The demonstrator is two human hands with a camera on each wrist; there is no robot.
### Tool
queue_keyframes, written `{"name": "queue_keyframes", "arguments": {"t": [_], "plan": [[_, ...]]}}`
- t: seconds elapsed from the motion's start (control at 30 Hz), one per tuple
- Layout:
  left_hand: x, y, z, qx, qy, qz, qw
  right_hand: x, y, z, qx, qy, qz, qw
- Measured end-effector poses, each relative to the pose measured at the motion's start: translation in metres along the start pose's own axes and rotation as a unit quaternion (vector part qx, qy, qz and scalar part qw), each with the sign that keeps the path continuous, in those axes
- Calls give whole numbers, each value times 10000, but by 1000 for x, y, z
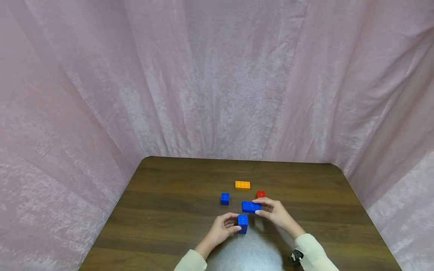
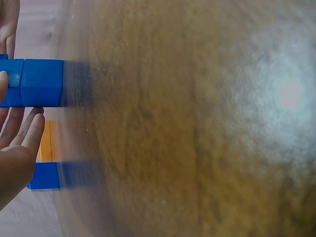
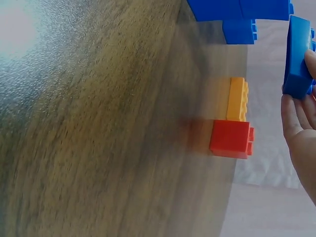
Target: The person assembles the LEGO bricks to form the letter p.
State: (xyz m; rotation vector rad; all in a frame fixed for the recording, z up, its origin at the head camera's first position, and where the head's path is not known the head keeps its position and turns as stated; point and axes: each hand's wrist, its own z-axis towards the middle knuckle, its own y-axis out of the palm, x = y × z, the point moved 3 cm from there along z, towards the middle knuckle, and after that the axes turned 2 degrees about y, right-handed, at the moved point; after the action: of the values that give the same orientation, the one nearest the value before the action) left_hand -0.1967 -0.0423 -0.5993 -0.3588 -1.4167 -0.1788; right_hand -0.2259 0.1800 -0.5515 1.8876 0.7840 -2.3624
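Observation:
With thumb and fingers, my left hand (image 1: 220, 230) grips a stack of two blue toy bricks (image 1: 242, 226) standing on the table; the seam between them shows in the left wrist view on the blue stack (image 2: 40, 83). My right hand (image 1: 276, 214) pinches a long blue brick (image 1: 250, 207) by its right end, studs up. In the right wrist view that long brick (image 3: 297, 59) is held above the tabletop, its far end close to the blue stack (image 3: 242, 9). Fingers cover part of both held pieces.
Beyond the hands, a small blue brick (image 1: 225, 199) sits at left, an orange brick (image 1: 242, 185) further back, and a red brick (image 1: 260, 194) just behind the right hand. The brown wooden table (image 1: 162, 210) ends at a pink curtain (image 1: 237, 82).

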Motion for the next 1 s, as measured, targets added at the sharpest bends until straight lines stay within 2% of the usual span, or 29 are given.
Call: {"name": "queue_keyframes", "arguments": {"t": [0.23,0.43,0.73,1.0], "plan": [[1,0,-1,-2,39,67,10000,-5,2,-7,-139,-489,44,9987],[3,0,-2,-26,-19,18,10000,-5,7,-13,-296,-331,265,9987],[2,0,1,-28,215,231,9995,-5,12,-17,-341,-422,615,9966],[3,-1,-1,-32,-56,144,9999,-10,17,-19,-469,-386,663,9959]]}}
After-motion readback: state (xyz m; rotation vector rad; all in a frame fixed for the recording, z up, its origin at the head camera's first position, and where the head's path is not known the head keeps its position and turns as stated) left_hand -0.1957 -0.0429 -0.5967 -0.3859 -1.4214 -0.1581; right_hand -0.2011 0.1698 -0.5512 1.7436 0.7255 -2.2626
